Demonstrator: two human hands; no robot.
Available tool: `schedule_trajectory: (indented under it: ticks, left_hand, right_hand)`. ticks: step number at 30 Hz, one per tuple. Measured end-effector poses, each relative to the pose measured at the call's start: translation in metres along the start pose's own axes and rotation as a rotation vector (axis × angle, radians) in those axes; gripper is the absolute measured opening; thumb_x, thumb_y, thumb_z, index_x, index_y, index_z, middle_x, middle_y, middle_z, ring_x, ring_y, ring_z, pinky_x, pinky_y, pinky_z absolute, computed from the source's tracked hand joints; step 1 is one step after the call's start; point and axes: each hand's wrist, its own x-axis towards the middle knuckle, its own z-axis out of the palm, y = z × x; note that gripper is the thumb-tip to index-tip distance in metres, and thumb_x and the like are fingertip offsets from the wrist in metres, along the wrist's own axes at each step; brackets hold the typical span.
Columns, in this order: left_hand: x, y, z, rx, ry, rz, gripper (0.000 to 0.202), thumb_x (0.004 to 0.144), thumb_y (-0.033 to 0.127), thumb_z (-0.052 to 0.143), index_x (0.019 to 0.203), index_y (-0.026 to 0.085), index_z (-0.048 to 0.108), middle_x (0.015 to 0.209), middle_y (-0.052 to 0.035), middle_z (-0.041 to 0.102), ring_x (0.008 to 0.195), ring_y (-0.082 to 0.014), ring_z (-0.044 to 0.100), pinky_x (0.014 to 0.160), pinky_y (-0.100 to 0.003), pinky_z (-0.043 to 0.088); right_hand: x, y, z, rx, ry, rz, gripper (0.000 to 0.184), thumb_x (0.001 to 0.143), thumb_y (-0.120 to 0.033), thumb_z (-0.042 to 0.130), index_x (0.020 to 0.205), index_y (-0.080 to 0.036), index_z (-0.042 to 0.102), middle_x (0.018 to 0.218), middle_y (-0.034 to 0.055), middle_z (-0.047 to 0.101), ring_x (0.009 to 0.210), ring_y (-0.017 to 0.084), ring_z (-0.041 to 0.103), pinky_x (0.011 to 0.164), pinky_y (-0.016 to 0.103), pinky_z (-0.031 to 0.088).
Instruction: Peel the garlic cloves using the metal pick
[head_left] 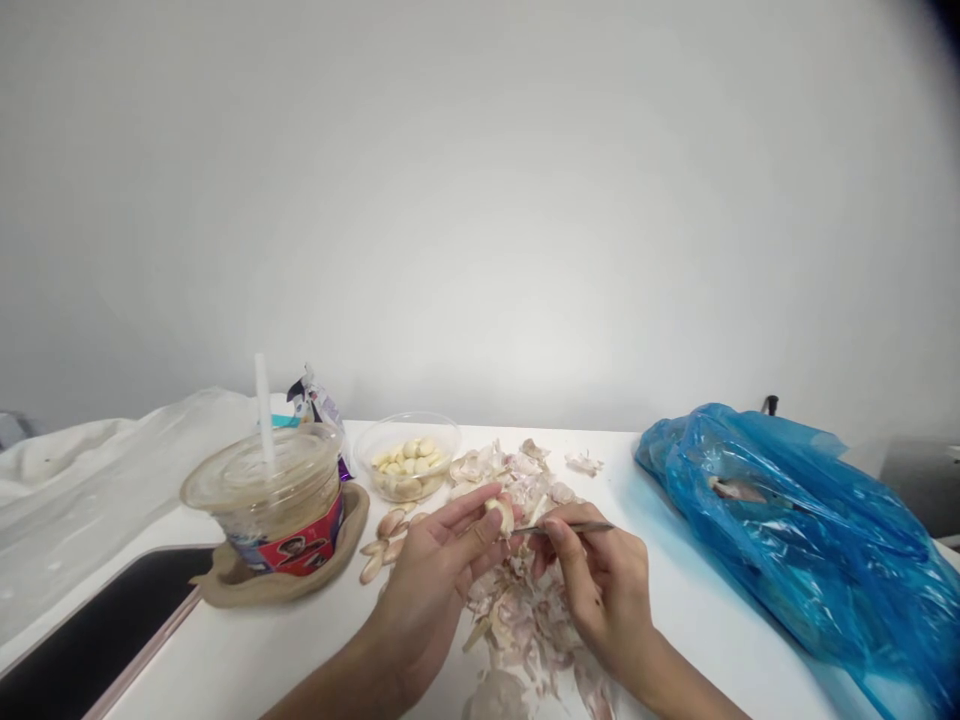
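My left hand (439,570) pinches a pale garlic clove (500,514) between thumb and fingers above the white table (247,650). My right hand (600,580) grips a thin metal tool (574,527) whose tip touches the clove. Under both hands lies a heap of papery garlic skins (517,610). A clear bowl (409,468) of peeled cloves stands just behind the left hand. A few unpeeled cloves (382,545) lie beside it.
A lidded plastic cup with a straw (270,500) sits on a brown coaster at the left, next to a dark tablet (97,640) and white cloth (90,480). A crumpled blue plastic bag (795,530) fills the right side. A plain wall stands behind.
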Motion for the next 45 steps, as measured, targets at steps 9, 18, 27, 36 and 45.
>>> schedule_trajectory:
  ticks: [9, 18, 27, 36, 45]
  left_hand:
    - [-0.001, -0.001, -0.001, 0.053, -0.041, 0.046, 0.026, 0.069, 0.019, 0.066, 0.094, 0.014, 0.067, 0.084, -0.0068, 0.071, 0.085, -0.0169, 0.063, 0.087, -0.027, 0.045]
    - [0.002, 0.003, 0.001, 0.005, 0.024, 0.060, 0.016, 0.071, 0.018, 0.064, 0.087, 0.015, 0.065, 0.084, -0.0045, 0.069, 0.084, -0.0144, 0.063, 0.084, -0.022, 0.048]
    - [0.002, 0.006, 0.001, 0.018, -0.038, 0.114, 0.009, 0.075, 0.017, 0.061, 0.083, 0.015, 0.058, 0.080, -0.0022, 0.061, 0.078, -0.0102, 0.060, 0.081, -0.021, 0.048]
    - [0.001, 0.002, -0.002, 0.053, -0.021, 0.112, 0.019, 0.073, 0.022, 0.063, 0.090, 0.015, 0.060, 0.072, 0.0002, 0.062, 0.070, -0.0085, 0.061, 0.071, -0.018, 0.051]
    - [0.000, 0.003, 0.001, 0.065, 0.007, 0.087, 0.023, 0.060, 0.017, 0.073, 0.080, 0.017, 0.061, 0.065, 0.0014, 0.066, 0.067, -0.0108, 0.062, 0.069, -0.021, 0.048]
  right_hand:
    - [0.005, 0.008, -0.005, -0.076, 0.090, 0.049, 0.016, 0.087, -0.015, 0.042, 0.077, -0.016, 0.054, 0.059, 0.0004, 0.056, 0.050, 0.012, 0.055, 0.050, 0.024, 0.042]
    - [0.002, 0.008, -0.003, -0.128, 0.060, -0.059, 0.013, 0.085, -0.012, 0.044, 0.077, -0.016, 0.054, 0.058, 0.0004, 0.056, 0.049, 0.012, 0.052, 0.049, 0.024, 0.039]
    - [0.001, 0.008, -0.001, -0.029, 0.078, -0.080, 0.013, 0.084, -0.010, 0.044, 0.082, -0.016, 0.055, 0.065, 0.0026, 0.058, 0.054, 0.013, 0.055, 0.052, 0.026, 0.043]
    - [-0.005, 0.005, 0.001, 0.111, 0.096, -0.084, 0.017, 0.082, -0.008, 0.048, 0.092, -0.018, 0.056, 0.067, 0.0024, 0.062, 0.054, 0.014, 0.060, 0.050, 0.026, 0.048]
    - [-0.001, -0.002, -0.001, 0.117, 0.131, -0.071, 0.017, 0.081, -0.006, 0.048, 0.093, -0.017, 0.056, 0.063, 0.0023, 0.064, 0.053, 0.014, 0.062, 0.049, 0.024, 0.050]
